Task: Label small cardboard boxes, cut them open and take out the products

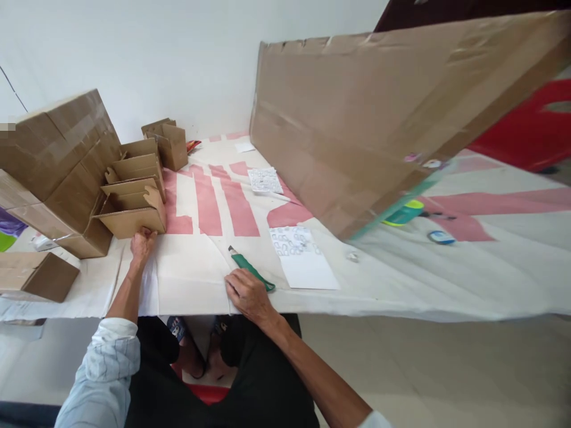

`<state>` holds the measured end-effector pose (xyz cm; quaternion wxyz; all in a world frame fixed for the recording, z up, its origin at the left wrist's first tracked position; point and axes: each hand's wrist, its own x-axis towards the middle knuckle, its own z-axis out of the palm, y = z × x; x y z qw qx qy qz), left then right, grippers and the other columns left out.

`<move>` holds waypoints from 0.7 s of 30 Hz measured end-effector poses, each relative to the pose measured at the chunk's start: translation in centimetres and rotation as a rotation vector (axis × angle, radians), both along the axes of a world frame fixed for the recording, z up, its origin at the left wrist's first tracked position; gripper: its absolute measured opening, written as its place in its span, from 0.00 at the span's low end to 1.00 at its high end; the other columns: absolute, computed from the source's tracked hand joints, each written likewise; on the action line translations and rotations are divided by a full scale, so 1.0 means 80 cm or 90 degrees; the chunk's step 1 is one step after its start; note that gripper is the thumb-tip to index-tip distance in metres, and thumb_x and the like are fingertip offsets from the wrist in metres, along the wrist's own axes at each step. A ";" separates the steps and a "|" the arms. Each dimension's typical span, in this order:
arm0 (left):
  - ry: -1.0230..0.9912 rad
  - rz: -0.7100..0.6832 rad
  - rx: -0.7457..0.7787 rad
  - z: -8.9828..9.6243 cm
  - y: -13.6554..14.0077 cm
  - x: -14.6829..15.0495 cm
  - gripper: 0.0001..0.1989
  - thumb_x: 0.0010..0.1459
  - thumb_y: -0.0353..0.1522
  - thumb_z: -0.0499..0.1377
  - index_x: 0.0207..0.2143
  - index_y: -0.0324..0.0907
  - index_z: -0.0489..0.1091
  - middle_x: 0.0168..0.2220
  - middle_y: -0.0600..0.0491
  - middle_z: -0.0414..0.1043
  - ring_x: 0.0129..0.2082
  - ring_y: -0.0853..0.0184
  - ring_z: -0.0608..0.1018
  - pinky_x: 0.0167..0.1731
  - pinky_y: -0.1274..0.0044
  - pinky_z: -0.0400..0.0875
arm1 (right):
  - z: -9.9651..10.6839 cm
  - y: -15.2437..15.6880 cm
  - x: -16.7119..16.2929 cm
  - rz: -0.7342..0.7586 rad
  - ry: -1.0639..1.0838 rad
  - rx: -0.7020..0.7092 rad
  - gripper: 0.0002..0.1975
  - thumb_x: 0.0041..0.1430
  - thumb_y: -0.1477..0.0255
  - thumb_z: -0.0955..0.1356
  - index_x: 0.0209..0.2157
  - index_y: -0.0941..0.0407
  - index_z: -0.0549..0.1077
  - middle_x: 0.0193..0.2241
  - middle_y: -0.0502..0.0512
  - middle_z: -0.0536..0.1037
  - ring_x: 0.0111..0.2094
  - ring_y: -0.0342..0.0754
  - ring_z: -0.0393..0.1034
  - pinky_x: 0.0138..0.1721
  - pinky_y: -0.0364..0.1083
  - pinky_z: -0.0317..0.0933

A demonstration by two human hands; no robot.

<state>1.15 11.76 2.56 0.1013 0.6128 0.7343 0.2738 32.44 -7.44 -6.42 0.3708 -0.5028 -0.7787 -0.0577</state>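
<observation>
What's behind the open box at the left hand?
More open cardboard boxes stand behind the front box. It covers the lower part of the nearest one; whatever lies on their floors can't be seen.

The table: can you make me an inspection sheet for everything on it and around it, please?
Surface: wrinkled white cloth with pink markings.
Job's things: small open cardboard boxes at left; green utility knife near the front edge.
Clutter: partly marked paper sheet; round blue-and-white item.
Hands: left hand at the nearest box's lower edge, grip unclear; right hand beside the knife.
Cables: thin dark line on the white wall; cannot tell whether it's a cable.
Surroundings: large cardboard box, red chair at right.
</observation>
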 end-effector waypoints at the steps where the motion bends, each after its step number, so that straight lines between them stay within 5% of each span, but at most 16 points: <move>1: -0.006 -0.012 0.001 0.000 -0.007 0.002 0.10 0.60 0.39 0.63 0.36 0.44 0.79 0.39 0.41 0.85 0.44 0.48 0.84 0.47 0.64 0.75 | 0.000 0.001 -0.001 -0.003 -0.005 0.003 0.14 0.71 0.80 0.64 0.33 0.53 0.76 0.32 0.54 0.76 0.37 0.51 0.69 0.43 0.49 0.63; 8: -0.077 -0.142 0.044 -0.012 -0.092 0.020 0.08 0.57 0.38 0.62 0.35 0.44 0.78 0.41 0.44 0.85 0.47 0.52 0.85 0.56 0.62 0.76 | -0.003 0.007 -0.003 -0.015 -0.026 -0.003 0.13 0.69 0.81 0.66 0.31 0.53 0.75 0.32 0.53 0.76 0.37 0.50 0.69 0.41 0.48 0.62; 14: -0.143 -0.226 0.067 -0.033 -0.187 0.028 0.10 0.59 0.39 0.62 0.37 0.45 0.79 0.43 0.45 0.85 0.45 0.52 0.86 0.49 0.62 0.81 | 0.000 0.004 0.001 -0.024 -0.006 0.028 0.11 0.69 0.79 0.66 0.38 0.54 0.79 0.38 0.57 0.79 0.42 0.52 0.72 0.47 0.50 0.65; 18: -0.178 -0.232 0.081 -0.045 -0.248 0.014 0.10 0.60 0.41 0.61 0.38 0.46 0.79 0.42 0.46 0.84 0.43 0.54 0.86 0.44 0.64 0.82 | 0.001 0.003 0.019 -0.159 0.011 0.023 0.11 0.69 0.72 0.69 0.50 0.56 0.80 0.48 0.64 0.80 0.49 0.58 0.71 0.50 0.54 0.65; 21: -0.196 -0.148 0.153 -0.038 -0.277 -0.026 0.11 0.60 0.41 0.62 0.40 0.46 0.77 0.43 0.46 0.81 0.44 0.54 0.84 0.42 0.65 0.82 | -0.007 0.006 0.033 -0.233 -0.005 -0.050 0.15 0.67 0.70 0.71 0.54 0.56 0.78 0.47 0.64 0.79 0.48 0.59 0.71 0.48 0.53 0.64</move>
